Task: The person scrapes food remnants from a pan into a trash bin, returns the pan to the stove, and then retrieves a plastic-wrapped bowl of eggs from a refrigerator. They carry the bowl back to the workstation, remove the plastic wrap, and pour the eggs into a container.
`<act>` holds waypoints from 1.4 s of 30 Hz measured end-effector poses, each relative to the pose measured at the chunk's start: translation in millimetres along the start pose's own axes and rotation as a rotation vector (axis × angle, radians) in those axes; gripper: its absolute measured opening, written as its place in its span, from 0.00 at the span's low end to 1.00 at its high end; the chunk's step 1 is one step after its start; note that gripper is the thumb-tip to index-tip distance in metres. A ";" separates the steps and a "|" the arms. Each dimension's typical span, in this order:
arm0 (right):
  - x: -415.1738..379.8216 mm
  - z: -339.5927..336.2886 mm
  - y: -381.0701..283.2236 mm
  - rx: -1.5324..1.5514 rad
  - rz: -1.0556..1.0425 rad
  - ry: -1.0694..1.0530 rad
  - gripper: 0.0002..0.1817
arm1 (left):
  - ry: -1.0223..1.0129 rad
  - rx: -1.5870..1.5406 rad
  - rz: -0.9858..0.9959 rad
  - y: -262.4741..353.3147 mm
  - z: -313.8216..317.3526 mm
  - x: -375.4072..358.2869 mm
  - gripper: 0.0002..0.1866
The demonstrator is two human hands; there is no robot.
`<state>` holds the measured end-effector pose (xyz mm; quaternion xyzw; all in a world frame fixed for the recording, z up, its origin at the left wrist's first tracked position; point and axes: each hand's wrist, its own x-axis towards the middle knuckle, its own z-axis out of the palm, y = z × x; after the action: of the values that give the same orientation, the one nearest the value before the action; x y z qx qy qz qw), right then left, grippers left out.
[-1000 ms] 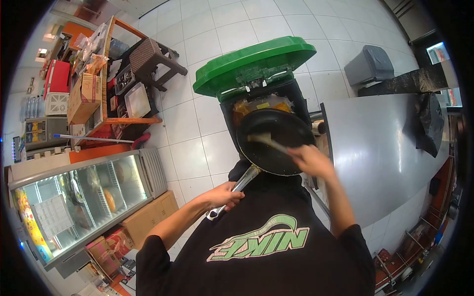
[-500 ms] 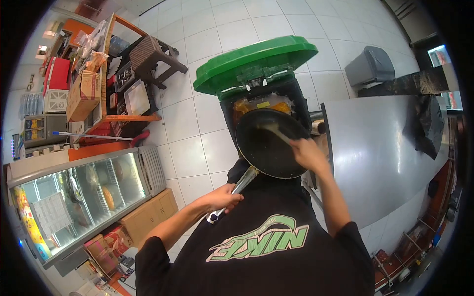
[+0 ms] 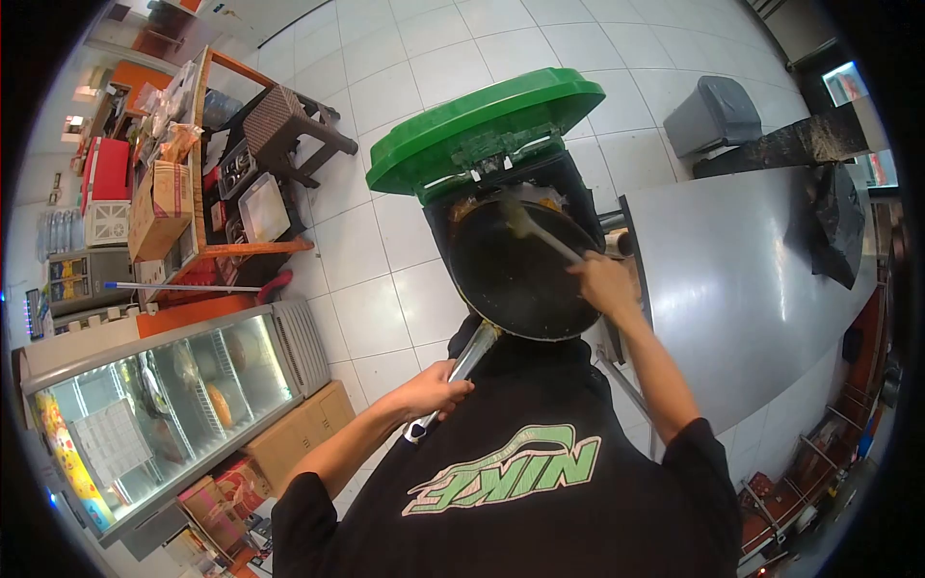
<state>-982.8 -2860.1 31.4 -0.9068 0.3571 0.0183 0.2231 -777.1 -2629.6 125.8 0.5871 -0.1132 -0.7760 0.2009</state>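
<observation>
My left hand (image 3: 433, 391) is wrapped round the metal handle of a black frying pan (image 3: 520, 279). The pan is tilted over the mouth of a black bin (image 3: 576, 188), whose green lid (image 3: 482, 120) stands raised. In my right hand (image 3: 609, 286) is a spatula (image 3: 554, 241) with a long pale handle; its blurred, yellowish head is at the pan's far rim. A few small crumbs dot the pan's dark surface. Plastic lining and some orange-brown stuff show behind the rim, but most of the bin's inside is hidden by the pan.
A steel table (image 3: 732, 289) stands to the right, with a black plastic bag (image 3: 833, 231) on it. Behind it is a grey bin (image 3: 713, 116). On the left are a glass-fronted fridge (image 3: 173, 405), a brown stool (image 3: 289, 130) and a loaded shelf unit (image 3: 255, 249). White tiles cover the floor.
The spatula's head has swept away from me, from inside the pan to its far rim. The pan tips a little further toward the bin. My left hand keeps its grip.
</observation>
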 end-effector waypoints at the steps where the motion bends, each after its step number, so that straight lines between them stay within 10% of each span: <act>1: 3.9 4.6 -7.1 0.059 0.006 0.015 0.19 | -0.009 -0.026 -0.009 1.0 0.0 0.5 0.09; 4: 5.2 -26.0 -0.3 0.365 -0.065 0.126 0.19 | 0.029 -0.037 -0.028 8.7 2.5 -4.7 0.09; 9: -45.2 -131.7 4.6 0.399 0.079 -0.222 0.22 | 0.100 -0.007 0.006 3.7 11.9 -2.0 0.08; 11: -60.7 -145.3 -4.0 0.482 0.154 -0.677 0.19 | 0.176 -0.035 0.025 -4.3 13.0 1.4 0.08; 16: -49.5 -6.8 28.5 0.186 0.285 -0.520 0.18 | 0.221 -0.107 0.040 -16.4 13.8 2.1 0.08; 20: -29.1 -7.3 23.5 0.230 0.414 -0.280 0.21 | 0.227 -0.136 0.072 -24.1 11.0 2.3 0.09; 23: -54.4 -52.9 37.6 0.432 0.119 -0.239 0.18 | 0.258 -0.185 0.061 -24.7 14.1 -0.4 0.10; 25: -62.3 -86.2 38.1 0.393 0.139 -0.656 0.19 | 0.248 -0.228 0.056 -23.3 14.4 -3.0 0.10; 31: -29.3 -11.7 76.2 0.375 0.154 -0.198 0.19 | 0.222 -0.163 0.076 -31.2 13.5 1.4 0.08; 37: -46.6 -104.4 85.2 0.476 0.332 -0.754 0.20 | 0.217 -0.193 0.059 -36.2 13.3 1.8 0.08; 42: -6.9 -31.8 87.5 0.543 0.341 -0.317 0.17 | 0.160 -0.153 0.026 -32.3 8.7 -5.2 0.08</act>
<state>-1049.3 -2925.4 27.1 -0.7277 0.4563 0.1000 0.5023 -790.0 -2599.0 119.4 0.6288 -0.0449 -0.7302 0.2634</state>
